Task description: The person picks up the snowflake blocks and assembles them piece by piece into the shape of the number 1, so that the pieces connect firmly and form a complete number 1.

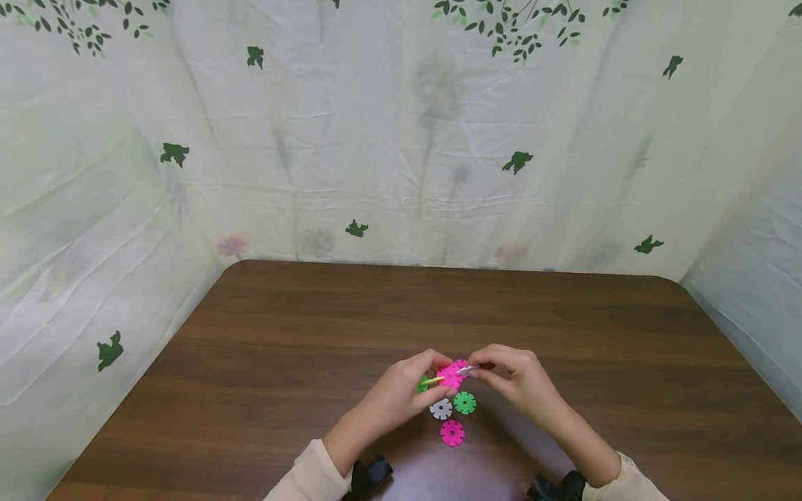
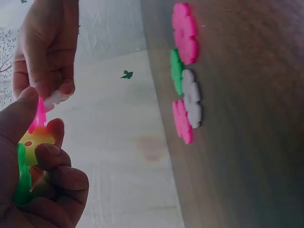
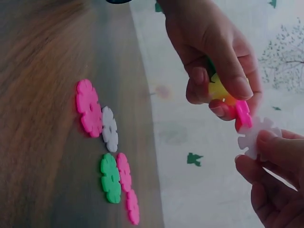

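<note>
Above the table, my left hand (image 1: 401, 390) holds a chain of notched, flower-shaped plastic discs: a green disc (image 2: 22, 175), a yellow disc (image 2: 39, 148) and a pink disc (image 1: 450, 376). Between thumb and fingers, my right hand (image 1: 523, 383) pinches a white disc (image 3: 251, 140). That white disc meets the pink one edge to edge, at an angle; whether their slots are engaged I cannot tell. Part of the green disc is hidden by the left fingers.
Loose discs lie on the brown wooden table (image 1: 301, 320) below the hands: a white disc (image 1: 441, 409), a green disc (image 1: 465, 403), a pink disc (image 1: 452, 433) and further pink discs (image 3: 132, 207). A patterned white cloth (image 1: 388, 139) hangs behind the table.
</note>
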Available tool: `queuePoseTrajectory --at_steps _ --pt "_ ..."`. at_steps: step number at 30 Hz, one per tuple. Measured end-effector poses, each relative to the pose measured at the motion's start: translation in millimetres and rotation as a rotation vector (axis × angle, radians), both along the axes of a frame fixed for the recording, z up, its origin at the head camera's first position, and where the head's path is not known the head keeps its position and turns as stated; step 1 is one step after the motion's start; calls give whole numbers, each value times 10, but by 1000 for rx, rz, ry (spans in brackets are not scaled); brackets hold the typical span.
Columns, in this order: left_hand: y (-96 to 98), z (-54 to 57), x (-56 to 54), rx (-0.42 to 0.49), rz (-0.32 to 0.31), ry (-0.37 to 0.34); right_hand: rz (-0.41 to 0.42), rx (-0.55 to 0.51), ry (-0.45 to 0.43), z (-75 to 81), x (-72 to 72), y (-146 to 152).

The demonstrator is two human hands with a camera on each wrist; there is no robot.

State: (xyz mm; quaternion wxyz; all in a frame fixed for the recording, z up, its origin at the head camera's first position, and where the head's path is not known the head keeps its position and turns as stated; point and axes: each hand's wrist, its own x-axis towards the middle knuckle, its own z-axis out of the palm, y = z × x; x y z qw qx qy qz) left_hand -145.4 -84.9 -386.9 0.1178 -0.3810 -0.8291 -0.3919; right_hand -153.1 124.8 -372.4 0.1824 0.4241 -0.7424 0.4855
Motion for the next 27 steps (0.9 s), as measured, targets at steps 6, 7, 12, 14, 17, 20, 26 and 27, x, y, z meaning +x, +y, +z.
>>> queuePoseTrajectory --at_steps 6,7,12,14,17,20,26,27 --pt "14 -27 3 13 -11 -21 12 -22 -4 -93 -41 -3" --pt "18 -32 2 19 -16 -17 8 -24 -14 -96 -38 -6" --pt "32 -31 -3 29 -26 -3 15 -27 -63 -101 -24 -2" --pt "24 -21 -5 13 -15 5 15 -22 -90 -103 -24 6" --pt "6 -8 -22 -47 22 67 7 -16 -135 -123 -29 22" --pt "-15 26 -29 -116 60 149 10 -30 -229 -127 -18 13" --pt "17 83 33 -212 114 281 35 -74 -551 -71 48 -26" --pt "31 76 44 -219 127 320 45 -87 -607 -72 54 -31"
